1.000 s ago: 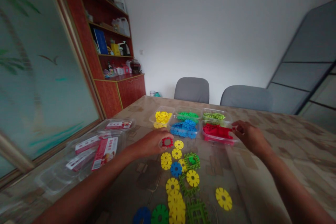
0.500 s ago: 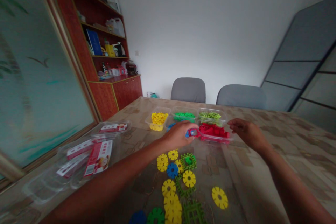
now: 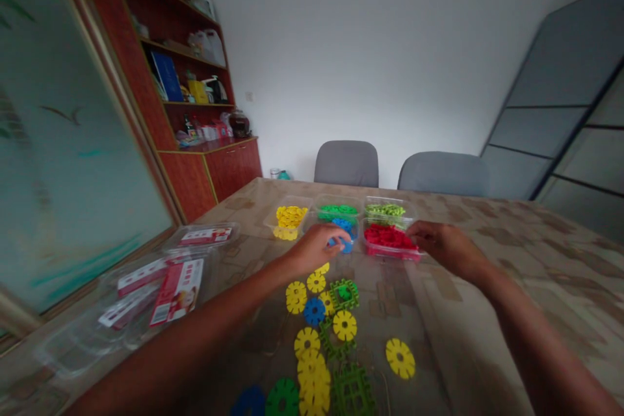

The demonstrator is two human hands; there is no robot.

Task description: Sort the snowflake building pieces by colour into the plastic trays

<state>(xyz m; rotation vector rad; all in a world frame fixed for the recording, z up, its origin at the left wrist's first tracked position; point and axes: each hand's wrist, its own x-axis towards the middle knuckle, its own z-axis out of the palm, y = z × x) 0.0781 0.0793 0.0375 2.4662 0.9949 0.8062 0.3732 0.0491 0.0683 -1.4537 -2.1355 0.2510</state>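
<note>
Red plastic pieces (image 3: 387,235) in a clear tub (image 3: 392,253) were apparently being picked over by the right hand (image 3: 441,244), its grip indiscernible, the left hand (image 3: 314,246) slightly spread near blue discs (image 3: 345,227), fine pinching seemingly required.

pale wall (image 3: 400,71) behind | two grey chairs (image 3: 346,166) | red-brown cabinet (image 3: 238,169) left | frosted glass panel (image 3: 92,195) | dim light

Two grey chairs (image 3: 346,164) I see before a pale wall (image 3: 365,45), a reddish cabinet (image 3: 188,175) at my left, frosted glass (image 3: 92,201) nearer.
</note>
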